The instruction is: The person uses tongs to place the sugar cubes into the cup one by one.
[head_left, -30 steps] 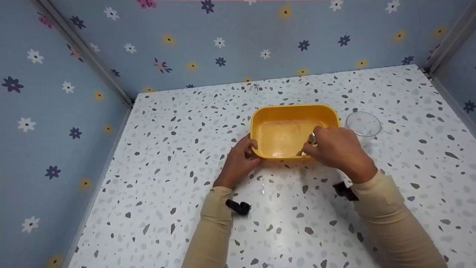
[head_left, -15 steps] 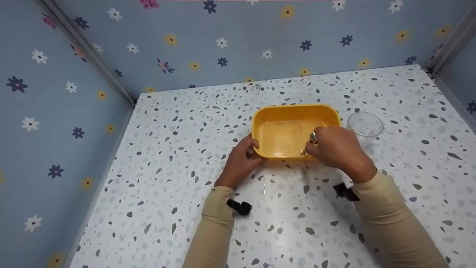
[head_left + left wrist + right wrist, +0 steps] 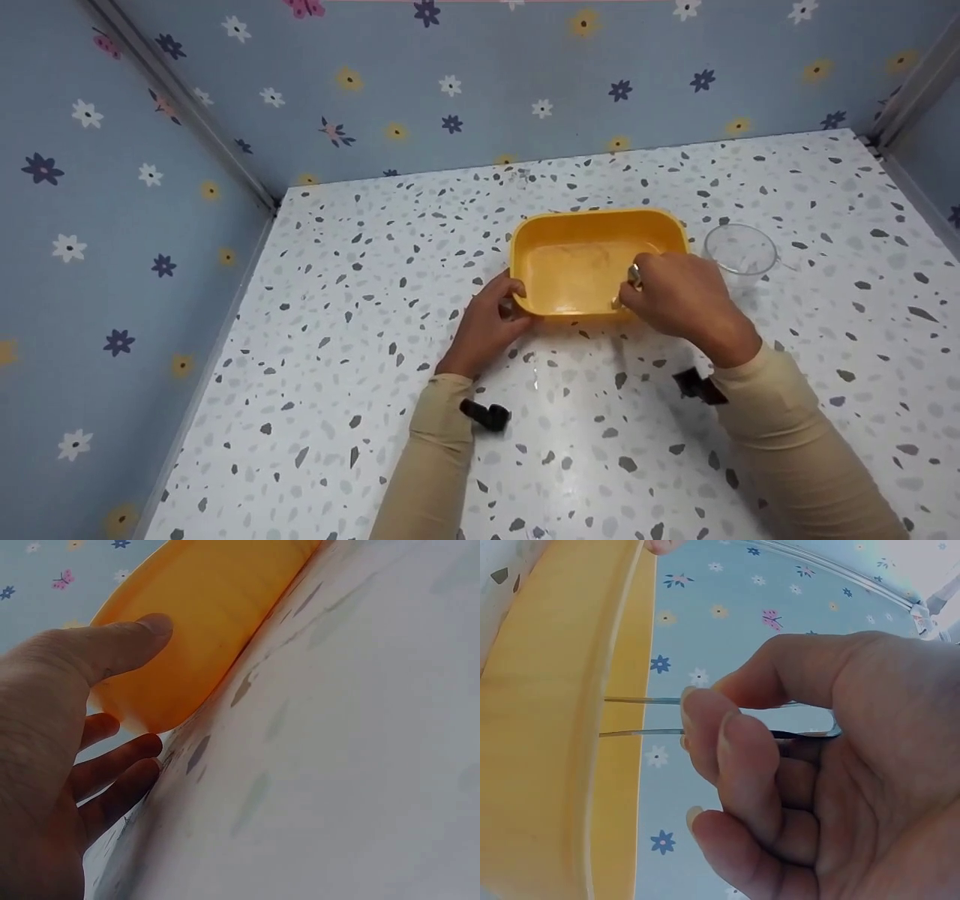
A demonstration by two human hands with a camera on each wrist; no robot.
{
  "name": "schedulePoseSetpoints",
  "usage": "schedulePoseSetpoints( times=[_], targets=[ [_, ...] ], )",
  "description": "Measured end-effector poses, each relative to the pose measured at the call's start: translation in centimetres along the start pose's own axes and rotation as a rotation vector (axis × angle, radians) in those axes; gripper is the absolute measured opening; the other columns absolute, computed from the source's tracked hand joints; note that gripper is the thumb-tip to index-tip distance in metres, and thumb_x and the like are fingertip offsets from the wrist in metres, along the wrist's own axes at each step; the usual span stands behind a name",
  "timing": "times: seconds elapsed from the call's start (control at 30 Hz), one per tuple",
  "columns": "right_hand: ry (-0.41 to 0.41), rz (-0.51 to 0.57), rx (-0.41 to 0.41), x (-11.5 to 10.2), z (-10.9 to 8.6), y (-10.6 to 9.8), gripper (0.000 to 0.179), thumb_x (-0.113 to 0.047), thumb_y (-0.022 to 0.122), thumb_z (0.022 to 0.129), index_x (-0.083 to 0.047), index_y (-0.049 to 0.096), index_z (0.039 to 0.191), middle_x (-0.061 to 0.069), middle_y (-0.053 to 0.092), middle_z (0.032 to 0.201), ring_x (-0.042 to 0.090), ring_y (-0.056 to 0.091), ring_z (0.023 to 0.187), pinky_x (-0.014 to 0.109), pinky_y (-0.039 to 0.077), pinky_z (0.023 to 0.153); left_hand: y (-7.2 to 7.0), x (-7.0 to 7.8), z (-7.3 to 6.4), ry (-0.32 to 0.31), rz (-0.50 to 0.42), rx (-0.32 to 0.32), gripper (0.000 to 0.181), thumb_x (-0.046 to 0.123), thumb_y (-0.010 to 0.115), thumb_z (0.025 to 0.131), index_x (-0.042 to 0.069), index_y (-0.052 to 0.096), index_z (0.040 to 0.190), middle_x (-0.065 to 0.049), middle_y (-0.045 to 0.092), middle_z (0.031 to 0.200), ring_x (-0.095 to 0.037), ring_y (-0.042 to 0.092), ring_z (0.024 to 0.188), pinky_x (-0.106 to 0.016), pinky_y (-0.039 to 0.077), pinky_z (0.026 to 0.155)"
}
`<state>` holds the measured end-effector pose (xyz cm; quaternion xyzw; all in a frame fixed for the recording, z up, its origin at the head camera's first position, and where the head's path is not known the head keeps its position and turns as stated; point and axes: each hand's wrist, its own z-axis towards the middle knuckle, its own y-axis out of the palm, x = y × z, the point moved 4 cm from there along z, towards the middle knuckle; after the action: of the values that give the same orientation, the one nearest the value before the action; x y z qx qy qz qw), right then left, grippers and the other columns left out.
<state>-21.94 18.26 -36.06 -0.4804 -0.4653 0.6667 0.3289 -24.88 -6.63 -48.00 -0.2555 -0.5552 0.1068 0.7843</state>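
Note:
A yellow rectangular container (image 3: 600, 223) with rounded corners stands on the speckled table. My left hand (image 3: 486, 326) grips its near left corner, finger over the rim and thumb (image 3: 131, 645) against the outer wall. At the container's near right side, my right hand (image 3: 679, 296) pinches slim metal tongs (image 3: 641, 700) between thumb and fingers. Two thin parallel arms run from a rounded bend by the palm down past the near rim; the wall hides their tips in the right wrist view. Glints show on the container's floor, and no solid piece is visible there.
Close to the right of the container and right hand stands a clear glass vessel (image 3: 741, 274). A small wet-looking streak (image 3: 535, 375) marks the table in front. Blue flowered panels (image 3: 487, 82) enclose the back and sides.
Inside the container, the tongs' tips have shifted slightly to the right along the near wall. The left hand keeps its grip; the whole head view has drifted a little.

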Motion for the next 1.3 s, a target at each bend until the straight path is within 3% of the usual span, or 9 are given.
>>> schedulePoseSetpoints(
  times=[0.27,0.43,0.73,0.93,1.07,1.17,1.3],
  targets=[
    [-0.005,0.027,0.059,-0.4,-0.1,-0.4,0.013,-0.015,0.060,0.086,-0.008,0.065,0.077,-0.001,0.056,0.061,0.017,0.044,0.048,0.033,0.033,0.044,-0.3,-0.1,-0.3,-0.018,-0.012,-0.013,0.032,0.015,0.079,0.086,0.021,0.056,0.108,-0.004,0.056,0.138,-0.016,0.060,0.097,-0.032,0.052,0.082],
    [0.008,0.056,0.072,-0.4,0.0,-0.9,0.015,-0.018,0.062,0.087,-0.005,0.067,0.082,0.002,0.063,0.068,0.018,0.048,0.051,0.034,0.036,0.046,-0.5,-0.2,-0.2,-0.002,0.012,0.014,0.034,0.015,0.080,0.085,0.023,0.057,0.109,-0.001,0.060,0.132,-0.012,0.059,0.098,-0.030,0.051,0.084],
    [0.046,0.073,0.074,0.0,-0.4,-1.4,0.018,-0.021,0.062,0.089,-0.007,0.066,0.077,0.002,0.057,0.063,0.019,0.047,0.052,0.033,0.035,0.046,-0.2,-0.3,-0.3,-0.005,0.003,0.002,0.034,0.020,0.081,0.085,0.024,0.058,0.110,0.011,0.060,0.115,-0.011,0.059,0.098,-0.031,0.051,0.084],
    [0.056,0.071,0.069,0.2,-0.4,-1.3,0.017,-0.019,0.061,0.089,-0.007,0.063,0.077,0.002,0.054,0.061,0.020,0.047,0.053,0.034,0.035,0.047,-0.3,-0.2,-0.4,0.005,0.006,0.002,0.034,0.020,0.081,0.085,0.024,0.057,0.110,0.010,0.061,0.112,-0.011,0.059,0.098,-0.031,0.051,0.084],
    [0.041,0.060,0.050,0.1,-0.3,-0.9,0.018,-0.020,0.061,0.088,-0.005,0.066,0.082,0.003,0.062,0.067,0.019,0.048,0.052,0.034,0.036,0.046,-0.4,-0.2,-0.6,0.004,0.000,0.005,0.032,0.015,0.080,0.085,0.022,0.056,0.105,-0.001,0.060,0.131,-0.018,0.059,0.092,-0.032,0.050,0.079],
    [0.028,0.045,0.050,0.0,-0.2,-0.7,0.020,-0.021,0.060,0.088,-0.003,0.068,0.085,0.004,0.066,0.071,0.018,0.048,0.050,0.033,0.036,0.046,-0.4,-0.1,-0.6,0.003,-0.005,0.004,0.031,0.011,0.079,0.085,0.021,0.054,0.102,-0.007,0.052,0.146,-0.022,0.058,0.087,-0.030,0.048,0.074],
    [0.020,0.035,0.050,-0.1,-0.2,-0.6,0.022,-0.022,0.061,0.088,-0.002,0.070,0.088,0.004,0.066,0.071,0.018,0.048,0.050,0.033,0.036,0.046,-0.4,0.0,-0.6,-0.002,-0.004,0.000,0.032,0.009,0.079,0.084,0.020,0.053,0.101,-0.006,0.049,0.149,-0.023,0.058,0.086,-0.029,0.048,0.074]
  ],
)
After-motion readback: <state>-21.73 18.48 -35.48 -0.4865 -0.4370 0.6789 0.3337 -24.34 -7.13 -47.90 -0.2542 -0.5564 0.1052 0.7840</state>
